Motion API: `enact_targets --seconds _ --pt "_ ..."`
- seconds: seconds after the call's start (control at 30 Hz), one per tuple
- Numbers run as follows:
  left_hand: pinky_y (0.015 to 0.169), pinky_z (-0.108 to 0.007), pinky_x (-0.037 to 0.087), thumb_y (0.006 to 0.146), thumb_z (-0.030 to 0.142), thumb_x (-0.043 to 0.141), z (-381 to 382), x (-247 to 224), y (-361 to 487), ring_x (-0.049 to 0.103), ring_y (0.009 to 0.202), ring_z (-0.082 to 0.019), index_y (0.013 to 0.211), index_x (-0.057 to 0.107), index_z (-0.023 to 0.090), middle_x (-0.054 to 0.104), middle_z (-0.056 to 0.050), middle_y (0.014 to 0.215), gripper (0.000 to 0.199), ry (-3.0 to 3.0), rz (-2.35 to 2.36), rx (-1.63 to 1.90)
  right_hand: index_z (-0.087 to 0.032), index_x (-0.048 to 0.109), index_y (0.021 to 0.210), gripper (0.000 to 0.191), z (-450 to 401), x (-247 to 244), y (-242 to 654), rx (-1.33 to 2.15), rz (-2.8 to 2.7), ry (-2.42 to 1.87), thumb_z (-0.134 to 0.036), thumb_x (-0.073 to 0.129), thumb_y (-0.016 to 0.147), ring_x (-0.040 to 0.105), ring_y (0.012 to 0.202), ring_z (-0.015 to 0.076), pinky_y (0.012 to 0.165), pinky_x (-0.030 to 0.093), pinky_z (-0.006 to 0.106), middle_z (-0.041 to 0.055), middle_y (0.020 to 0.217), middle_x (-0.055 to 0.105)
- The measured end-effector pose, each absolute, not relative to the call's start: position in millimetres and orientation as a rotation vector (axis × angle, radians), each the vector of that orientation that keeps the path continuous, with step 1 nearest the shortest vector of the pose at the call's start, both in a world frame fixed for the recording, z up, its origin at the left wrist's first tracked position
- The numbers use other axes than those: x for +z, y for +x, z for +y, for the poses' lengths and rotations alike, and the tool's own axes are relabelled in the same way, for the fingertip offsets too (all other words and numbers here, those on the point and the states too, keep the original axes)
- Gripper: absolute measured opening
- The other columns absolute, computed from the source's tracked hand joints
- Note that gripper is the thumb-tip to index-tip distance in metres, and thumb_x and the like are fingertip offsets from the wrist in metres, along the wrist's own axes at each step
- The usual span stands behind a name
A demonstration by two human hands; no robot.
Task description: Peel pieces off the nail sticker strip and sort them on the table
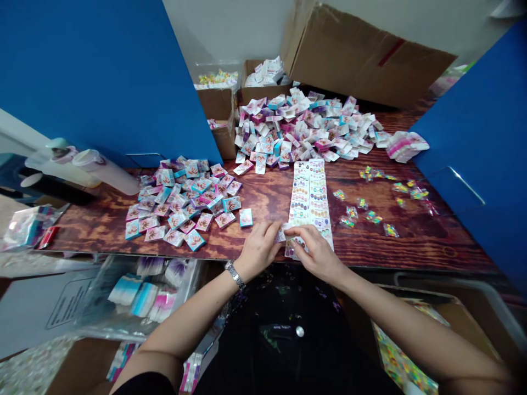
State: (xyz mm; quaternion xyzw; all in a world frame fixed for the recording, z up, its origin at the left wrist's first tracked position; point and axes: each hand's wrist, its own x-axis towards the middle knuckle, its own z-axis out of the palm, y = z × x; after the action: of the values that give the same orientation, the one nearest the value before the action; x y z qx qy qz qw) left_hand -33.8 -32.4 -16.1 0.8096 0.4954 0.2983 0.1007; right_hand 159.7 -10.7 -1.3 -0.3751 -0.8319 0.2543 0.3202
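Observation:
My left hand (260,248), with a metal-band watch on its wrist, holds a small printed cardboard box (280,236) over the table's front edge. The fingers of my right hand (315,251) are bent and pinch at the box's white end; the fingers partly cover it. Beneath and behind the hands lie two long sticker sheets (310,192) with rows of small coloured ovals. Just beyond my left hand sits a single blue-sided small box (246,217). To the right of the sheets, several clear packets (373,216) with yellow and green bits are scattered.
A spread of closed small boxes (185,203) covers the left of the wooden table (263,186). A larger heap of small boxes (304,126) lies at the back, before a big carton (362,60). Blue panels (102,77) flank both sides. Below the front edge stands a plastic-lined bin (140,296).

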Motion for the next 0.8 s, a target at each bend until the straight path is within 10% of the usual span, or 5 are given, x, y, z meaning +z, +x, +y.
enact_targets --seconds 0.8 --pt "0.087 -0.037 0.048 0.086 0.016 0.056 -38 -13 -20 0.057 0.100 -0.021 0.120 0.049 0.020 0.061 -0.007 0.110 0.036 2.204 1.422 1.048 -0.025 0.051 0.118 0.030 -22 -13 137 1.081 -1.528 -1.095 -0.033 0.058 0.090 0.067 0.098 0.0206 0.088 0.055 0.039 0.0067 0.106 0.069"
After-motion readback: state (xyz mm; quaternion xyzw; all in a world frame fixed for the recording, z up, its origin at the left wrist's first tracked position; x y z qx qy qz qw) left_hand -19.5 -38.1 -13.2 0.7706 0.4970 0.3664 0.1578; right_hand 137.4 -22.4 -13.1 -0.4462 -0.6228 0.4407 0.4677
